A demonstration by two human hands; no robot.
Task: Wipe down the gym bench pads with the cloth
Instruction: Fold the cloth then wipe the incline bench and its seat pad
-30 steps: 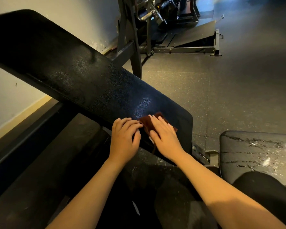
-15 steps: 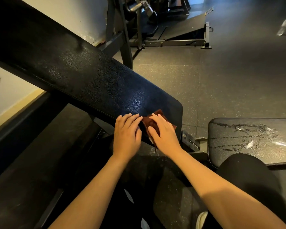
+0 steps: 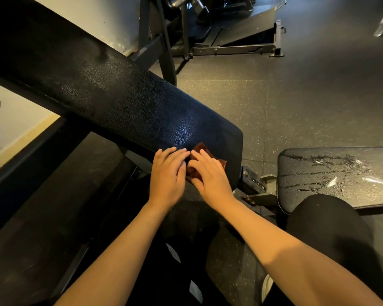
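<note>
— Right hand [image 3: 210,175] lies flat on the cloth [image 3: 200,148], fingers close to straight, pressing it against the back pad [image 3: 119,96]. From my end it reads as a press, not a grip.

— And the thumb?

— I can't say for sure. It sits at the cloth's left side, and the blur there hides whether it pinches a fold.

— Where on the pad is the cloth?

— At the pad's lower end, by its near edge, close to the rounded corner. It's a reddish-brown piece, mostly covered by that hand. One corner pokes out past the fingertips and another shows at the right.

— Left hand?

— The left hand [image 3: 167,173] is just beside the right one, with straight fingers held together, resting on the pad's near edge. It holds nothing, and its fingertips reach the cloth's left border.

— And around that?

— The back pad is black and pebbled, tilted, rising toward the upper left, with a shiny patch just above the cloth. To the right, across a metal bracket [image 3: 255,184], I see the seat pad [image 3: 341,173], cracked and streaked pale. A knee in black [image 3: 329,228] overlaps its near edge. Beyond lie the speckled floor [image 3: 296,96] and a dark machine frame [image 3: 230,49] beside the wall [image 3: 9,129].
</note>
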